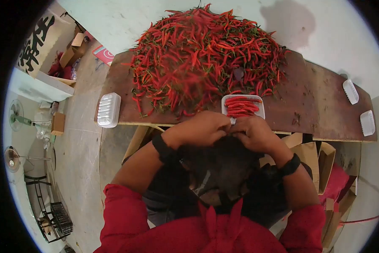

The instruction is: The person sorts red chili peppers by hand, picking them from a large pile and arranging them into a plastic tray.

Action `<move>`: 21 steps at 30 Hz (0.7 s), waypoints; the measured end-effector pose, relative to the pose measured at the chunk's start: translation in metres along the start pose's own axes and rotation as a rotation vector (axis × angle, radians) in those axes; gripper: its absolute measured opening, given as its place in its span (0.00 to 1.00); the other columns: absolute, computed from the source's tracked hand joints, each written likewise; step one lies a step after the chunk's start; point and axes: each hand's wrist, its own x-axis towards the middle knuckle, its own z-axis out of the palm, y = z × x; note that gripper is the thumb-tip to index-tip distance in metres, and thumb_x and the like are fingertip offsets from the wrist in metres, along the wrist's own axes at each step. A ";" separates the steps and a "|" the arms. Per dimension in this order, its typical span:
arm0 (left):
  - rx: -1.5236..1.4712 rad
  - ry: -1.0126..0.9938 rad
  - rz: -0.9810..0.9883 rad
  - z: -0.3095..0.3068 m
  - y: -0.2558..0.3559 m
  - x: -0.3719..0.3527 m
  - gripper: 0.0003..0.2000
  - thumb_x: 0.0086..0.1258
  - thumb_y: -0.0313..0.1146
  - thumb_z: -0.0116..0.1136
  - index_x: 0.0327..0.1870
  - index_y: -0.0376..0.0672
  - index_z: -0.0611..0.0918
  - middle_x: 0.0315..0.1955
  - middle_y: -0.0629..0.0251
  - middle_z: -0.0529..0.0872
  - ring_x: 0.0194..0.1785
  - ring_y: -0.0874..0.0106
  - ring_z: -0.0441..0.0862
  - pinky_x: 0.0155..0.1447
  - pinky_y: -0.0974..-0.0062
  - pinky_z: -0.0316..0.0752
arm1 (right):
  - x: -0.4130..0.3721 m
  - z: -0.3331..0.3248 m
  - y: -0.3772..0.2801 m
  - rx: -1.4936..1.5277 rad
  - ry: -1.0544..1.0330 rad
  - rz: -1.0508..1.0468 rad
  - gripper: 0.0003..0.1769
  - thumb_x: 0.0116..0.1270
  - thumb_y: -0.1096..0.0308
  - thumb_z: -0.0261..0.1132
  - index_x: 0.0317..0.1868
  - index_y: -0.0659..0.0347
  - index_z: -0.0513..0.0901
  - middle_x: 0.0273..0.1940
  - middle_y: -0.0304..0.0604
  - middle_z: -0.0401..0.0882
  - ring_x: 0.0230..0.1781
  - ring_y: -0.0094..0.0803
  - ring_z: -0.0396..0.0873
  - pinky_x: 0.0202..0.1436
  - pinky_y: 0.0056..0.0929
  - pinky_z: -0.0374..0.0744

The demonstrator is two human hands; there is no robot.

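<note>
A white foam tray (262,110) lies at the table's near edge with several red chili peppers (242,105) lined up in it. Just in front of it, my left hand (212,128) and my right hand (255,131) meet with fingers bent and closed. Something small and whitish shows between the fingertips, close to the tray's near side; I cannot make out whether it is a separate piece or part of the tray. Behind the tray rises a large heap of red chili peppers (206,55) with green stems.
The brown table (299,95) carries a stack of white trays (109,110) at its left end. Two more white trays, one farther back (350,91) and one nearer (367,123), sit at the right end. Open cardboard boxes (306,157) stand below the table; fans (16,116) are at far left.
</note>
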 end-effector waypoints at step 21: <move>-0.217 0.152 -0.398 -0.043 -0.027 -0.021 0.05 0.67 0.26 0.52 0.41 0.37 0.78 0.28 0.67 0.80 0.33 0.76 0.78 0.36 0.77 0.74 | -0.012 -0.001 -0.006 -0.142 -0.511 0.070 0.09 0.54 0.63 0.68 0.27 0.60 0.85 0.30 0.46 0.82 0.34 0.44 0.81 0.39 0.39 0.77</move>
